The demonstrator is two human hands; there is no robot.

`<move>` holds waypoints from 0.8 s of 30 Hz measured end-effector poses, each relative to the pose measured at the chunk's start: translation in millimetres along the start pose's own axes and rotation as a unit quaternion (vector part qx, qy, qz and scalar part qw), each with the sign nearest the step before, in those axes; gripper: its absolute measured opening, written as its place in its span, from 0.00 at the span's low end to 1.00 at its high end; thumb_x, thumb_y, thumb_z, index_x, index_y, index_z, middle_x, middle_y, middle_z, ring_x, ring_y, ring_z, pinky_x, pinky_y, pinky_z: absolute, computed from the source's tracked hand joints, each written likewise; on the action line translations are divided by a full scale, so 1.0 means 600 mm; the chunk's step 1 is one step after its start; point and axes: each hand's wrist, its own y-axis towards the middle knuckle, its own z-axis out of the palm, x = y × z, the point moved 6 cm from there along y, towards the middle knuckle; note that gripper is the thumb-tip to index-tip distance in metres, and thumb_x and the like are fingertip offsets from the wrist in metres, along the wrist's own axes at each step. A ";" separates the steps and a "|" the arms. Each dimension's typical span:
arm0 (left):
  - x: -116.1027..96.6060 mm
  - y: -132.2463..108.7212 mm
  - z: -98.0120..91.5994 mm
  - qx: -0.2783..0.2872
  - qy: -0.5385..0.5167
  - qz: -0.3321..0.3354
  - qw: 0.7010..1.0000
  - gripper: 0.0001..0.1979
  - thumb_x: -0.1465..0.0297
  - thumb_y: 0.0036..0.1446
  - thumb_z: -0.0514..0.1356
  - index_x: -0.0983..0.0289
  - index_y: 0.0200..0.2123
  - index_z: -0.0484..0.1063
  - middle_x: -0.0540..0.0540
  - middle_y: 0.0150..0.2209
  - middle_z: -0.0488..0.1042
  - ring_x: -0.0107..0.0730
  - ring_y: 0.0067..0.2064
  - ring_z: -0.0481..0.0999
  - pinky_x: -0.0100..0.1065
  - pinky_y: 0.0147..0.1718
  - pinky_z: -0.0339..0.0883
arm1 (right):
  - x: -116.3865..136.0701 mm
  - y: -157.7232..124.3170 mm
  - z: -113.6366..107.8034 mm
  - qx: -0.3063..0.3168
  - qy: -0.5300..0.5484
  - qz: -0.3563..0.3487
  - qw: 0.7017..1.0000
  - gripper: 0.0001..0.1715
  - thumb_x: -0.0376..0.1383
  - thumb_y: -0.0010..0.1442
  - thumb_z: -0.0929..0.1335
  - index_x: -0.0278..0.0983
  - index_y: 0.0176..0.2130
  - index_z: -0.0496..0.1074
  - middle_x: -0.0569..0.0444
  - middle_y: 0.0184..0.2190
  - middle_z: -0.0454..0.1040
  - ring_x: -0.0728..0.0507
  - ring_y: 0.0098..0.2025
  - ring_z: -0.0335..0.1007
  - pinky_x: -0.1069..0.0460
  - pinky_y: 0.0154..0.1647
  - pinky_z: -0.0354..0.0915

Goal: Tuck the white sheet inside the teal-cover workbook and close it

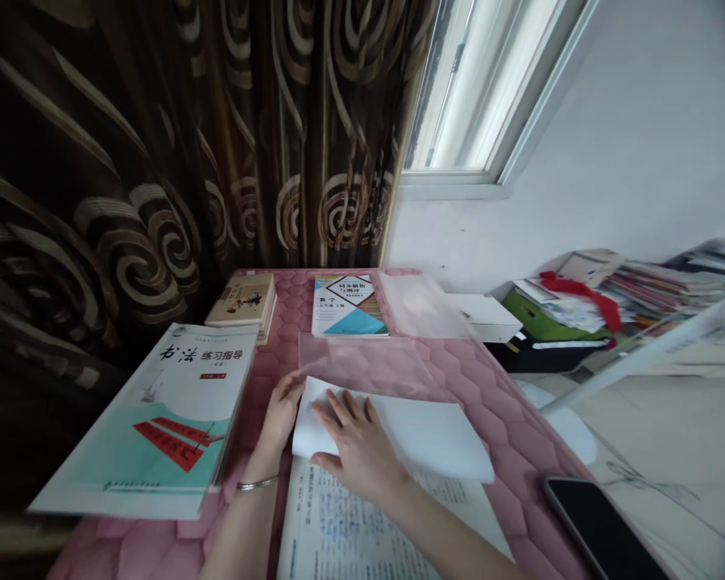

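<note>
A workbook (350, 524) with printed text and blue handwriting lies in front of me. Its white cover (426, 427) is folded over across the upper part of the page. My right hand (359, 447) lies flat on that white cover, fingers spread. At the cover's upper left corner is my left hand (283, 409), with a bracelet on the wrist. Its fingers are drawn together at the edge of a clear plastic book cover (362, 358), which spreads out beyond the workbook; the fingertips are partly hidden.
Left of me is a stack of books topped by a calligraphy book (157, 419), with smaller brown books (242, 300) behind. A math book (347, 304) and another plastic sheet (420, 304) lie at the back. A phone (598, 528) rests on the pink padded table cover (477, 387) at right.
</note>
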 end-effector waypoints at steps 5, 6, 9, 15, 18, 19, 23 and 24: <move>0.012 0.002 0.001 -0.016 0.038 -0.006 0.999 0.17 0.68 0.46 0.60 0.65 0.41 0.73 0.59 0.42 0.79 0.39 0.44 0.77 0.39 0.48 0.67 | 0.008 -0.002 -0.002 0.005 0.011 -0.015 1.000 0.40 0.55 0.60 0.65 0.43 0.65 0.57 0.45 0.68 0.52 0.27 0.66 0.48 0.29 0.62 0.47; 0.018 0.004 0.002 -0.013 0.042 -0.009 0.999 0.17 0.68 0.45 0.60 0.65 0.42 0.72 0.59 0.41 0.79 0.39 0.42 0.77 0.39 0.46 0.67 | 0.007 -0.001 -0.004 0.006 0.017 -0.013 1.000 0.38 0.54 0.60 0.64 0.43 0.65 0.58 0.46 0.67 0.54 0.28 0.66 0.49 0.31 0.62 0.48; 0.031 0.009 0.003 -0.009 0.050 -0.009 0.999 0.17 0.69 0.44 0.60 0.66 0.41 0.72 0.58 0.39 0.78 0.39 0.39 0.77 0.38 0.43 0.68 | -0.010 0.007 -0.020 -0.009 0.026 0.030 0.999 0.30 0.49 0.65 0.60 0.41 0.62 0.62 0.46 0.64 0.60 0.34 0.64 0.55 0.37 0.62 0.53; 0.028 0.010 0.007 -0.007 0.014 0.013 1.000 0.15 0.66 0.45 0.60 0.64 0.38 0.72 0.56 0.38 0.78 0.38 0.41 0.76 0.36 0.44 0.67 | -0.059 0.031 -0.052 -0.038 -0.009 0.133 0.990 0.22 0.42 0.67 0.59 0.37 0.55 0.69 0.43 0.51 0.72 0.37 0.53 0.66 0.42 0.53 0.61; 0.027 0.007 0.011 0.012 -0.014 0.008 1.000 0.16 0.66 0.44 0.60 0.64 0.39 0.71 0.55 0.37 0.78 0.36 0.40 0.76 0.36 0.43 0.68 | -0.063 0.042 -0.056 -0.041 -0.010 0.145 0.988 0.19 0.42 0.67 0.60 0.38 0.49 0.72 0.44 0.47 0.74 0.37 0.50 0.68 0.43 0.49 0.62; 0.028 0.006 0.012 0.018 -0.020 0.002 1.000 0.17 0.66 0.44 0.60 0.64 0.39 0.70 0.54 0.37 0.78 0.36 0.39 0.77 0.35 0.42 0.68 | -0.063 0.044 -0.057 -0.045 -0.011 0.151 0.988 0.18 0.43 0.67 0.60 0.38 0.46 0.73 0.44 0.45 0.74 0.37 0.49 0.68 0.44 0.48 0.62; 0.024 -0.001 0.014 0.031 -0.037 -0.002 0.999 0.19 0.68 0.44 0.59 0.63 0.42 0.67 0.53 0.34 0.78 0.34 0.37 0.77 0.33 0.37 0.68 | -0.062 0.052 -0.049 -0.047 -0.001 0.178 0.983 0.18 0.42 0.67 0.60 0.35 0.40 0.74 0.44 0.41 0.75 0.39 0.46 0.71 0.47 0.45 0.61; 0.022 -0.002 0.015 0.036 -0.037 -0.001 0.999 0.18 0.69 0.44 0.58 0.63 0.41 0.67 0.53 0.34 0.79 0.34 0.37 0.77 0.33 0.37 0.68 | -0.062 0.053 -0.045 -0.041 0.008 0.182 0.982 0.17 0.41 0.67 0.60 0.35 0.39 0.74 0.45 0.40 0.76 0.40 0.45 0.71 0.48 0.45 0.61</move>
